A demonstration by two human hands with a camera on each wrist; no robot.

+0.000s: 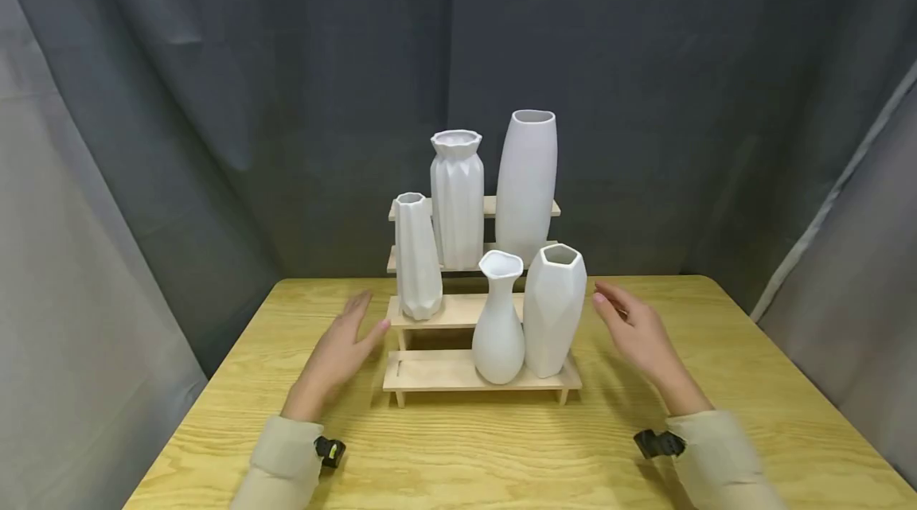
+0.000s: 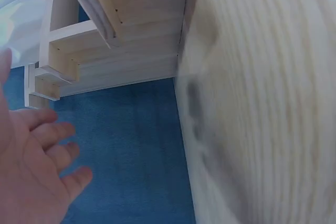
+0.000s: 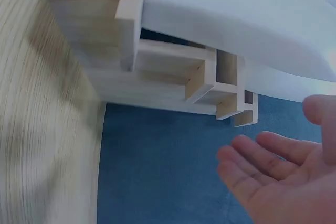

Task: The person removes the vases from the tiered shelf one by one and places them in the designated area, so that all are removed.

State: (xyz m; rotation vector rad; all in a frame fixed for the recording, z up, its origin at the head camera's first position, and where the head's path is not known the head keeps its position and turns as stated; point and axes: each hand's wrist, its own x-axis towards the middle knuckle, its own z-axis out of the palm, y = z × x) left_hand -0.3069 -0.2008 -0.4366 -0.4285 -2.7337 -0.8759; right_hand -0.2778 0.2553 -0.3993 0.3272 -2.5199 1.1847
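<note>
Left hand (image 1: 337, 355) and right hand (image 1: 640, 335) were kinda loose, holding nothing, near opposite edges of the vase stand (image 1: 433, 371).

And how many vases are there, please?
5: the pear-shaped vase and faceted vase, bottom step right; slim vase, second step left; fluted vase and tall vase, higher behind.

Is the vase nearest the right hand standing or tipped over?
Upright: the vase has its five-sided mouth on top and its base on the lowest shelf.
</note>
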